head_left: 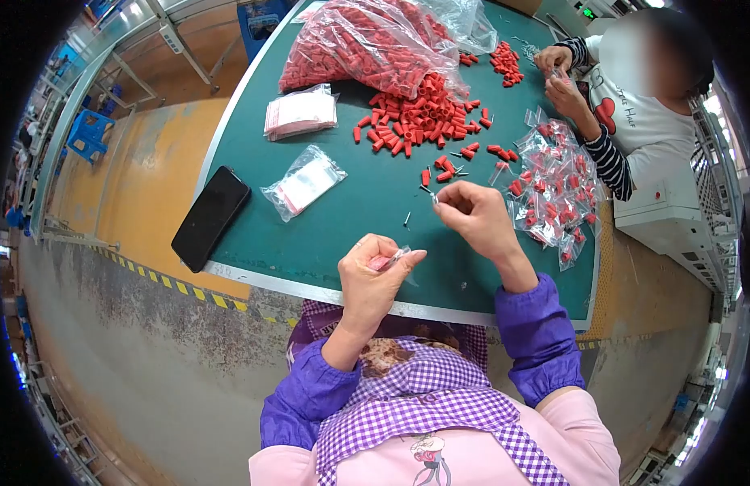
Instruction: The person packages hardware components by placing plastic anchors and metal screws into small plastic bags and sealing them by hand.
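My left hand (375,271) is closed on a small clear plastic bag (397,257) near the table's front edge. To the right and higher, my right hand (472,215) pinches a small screw (428,191) between thumb and finger. One loose screw (407,219) lies on the green table between my hands. Just beyond my right hand are a few red caps (444,170) with screws. Behind them a heap of red caps (415,113) spills from a large clear bag (367,49). Filled small bags (553,182) are piled to the right of my right hand.
A black phone (211,219) lies at the table's left edge. Stacks of empty bags (302,112) and a packet (303,183) lie beyond my left hand. At the right, a co-worker (646,105) works with both hands over the table's far side.
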A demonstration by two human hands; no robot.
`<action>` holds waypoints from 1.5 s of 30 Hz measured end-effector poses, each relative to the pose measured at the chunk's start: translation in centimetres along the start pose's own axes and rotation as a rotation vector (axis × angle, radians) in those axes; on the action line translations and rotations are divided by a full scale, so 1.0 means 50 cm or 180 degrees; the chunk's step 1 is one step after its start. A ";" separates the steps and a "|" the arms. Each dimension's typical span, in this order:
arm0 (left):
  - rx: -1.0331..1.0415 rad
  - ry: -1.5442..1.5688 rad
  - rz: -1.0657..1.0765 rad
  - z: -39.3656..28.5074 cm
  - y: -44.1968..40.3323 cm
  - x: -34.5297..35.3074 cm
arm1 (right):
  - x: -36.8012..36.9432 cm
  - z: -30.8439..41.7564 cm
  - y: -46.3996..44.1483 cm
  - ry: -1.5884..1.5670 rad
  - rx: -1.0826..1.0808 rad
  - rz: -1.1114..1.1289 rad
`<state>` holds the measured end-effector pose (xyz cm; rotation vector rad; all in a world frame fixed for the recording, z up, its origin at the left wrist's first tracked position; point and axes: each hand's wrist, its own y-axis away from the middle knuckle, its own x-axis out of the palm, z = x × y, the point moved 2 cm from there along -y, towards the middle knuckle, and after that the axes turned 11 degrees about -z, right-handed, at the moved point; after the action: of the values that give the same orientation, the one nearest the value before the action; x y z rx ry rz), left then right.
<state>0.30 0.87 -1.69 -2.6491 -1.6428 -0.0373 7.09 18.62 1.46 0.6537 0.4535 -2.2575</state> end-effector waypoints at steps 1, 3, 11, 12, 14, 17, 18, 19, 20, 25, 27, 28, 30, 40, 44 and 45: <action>0.0124 -0.0197 -0.0018 -0.006 -0.003 0.003 | 0.003 0.005 0.015 -0.0730 0.0258 0.0153; 0.0244 -0.0393 -0.0018 -0.008 -0.007 0.010 | 0.005 0.027 0.039 -0.1585 0.0556 0.0402; 0.0737 -0.0791 -0.0023 -0.017 -0.017 0.015 | 0.007 0.073 0.054 -0.0744 -0.0926 0.0755; 0.0733 -0.0794 -0.0031 -0.018 -0.018 0.013 | 0.007 0.074 0.055 -0.0532 -0.1149 0.0794; 0.0916 -0.0874 -0.0029 -0.022 -0.019 0.010 | 0.003 0.073 0.055 -0.0447 -0.1214 0.0779; 0.1074 -0.0951 -0.0054 -0.026 -0.021 0.009 | -0.002 0.085 0.057 -0.0376 -0.1131 0.0735; 0.1074 -0.0953 -0.0052 -0.028 -0.021 0.008 | -0.002 0.087 0.058 -0.0394 -0.0987 0.0714; 0.1132 -0.0988 -0.0057 -0.032 -0.023 0.008 | 0.000 0.085 0.059 -0.0395 -0.0990 0.0715; 0.1189 -0.1023 -0.0062 -0.034 -0.024 0.007 | 0.004 0.082 0.060 -0.0408 -0.1082 0.0689; 0.1307 -0.0984 -0.0056 -0.031 -0.027 0.006 | 0.009 0.079 0.060 0.0029 -0.1248 0.0673; 0.1261 -0.0913 0.0033 -0.031 -0.028 0.006 | 0.006 0.076 0.055 -0.0233 -0.0777 0.0795; 0.1186 -0.0824 0.0140 -0.028 -0.030 0.004 | 0.002 0.079 0.052 -0.0231 -0.0771 0.0786; 0.1108 -0.0738 0.0250 -0.025 -0.030 -0.001 | -0.002 0.084 0.048 -0.0195 -0.0752 0.0874; 0.1157 -0.0713 -0.0014 -0.036 -0.031 -0.011 | -0.008 0.032 0.024 -0.0414 -0.0232 -0.0094; 0.1121 -0.0934 0.0023 -0.014 -0.047 -0.014 | 0.025 0.018 0.033 0.0147 -0.0735 0.0168; 0.1128 -0.0933 0.0031 -0.019 -0.047 -0.012 | 0.035 0.024 0.034 0.0381 -0.1096 0.0163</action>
<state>-2.11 1.34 -0.75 -2.4744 -1.5299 0.6098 6.92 15.93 1.20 0.6135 0.8517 -2.0315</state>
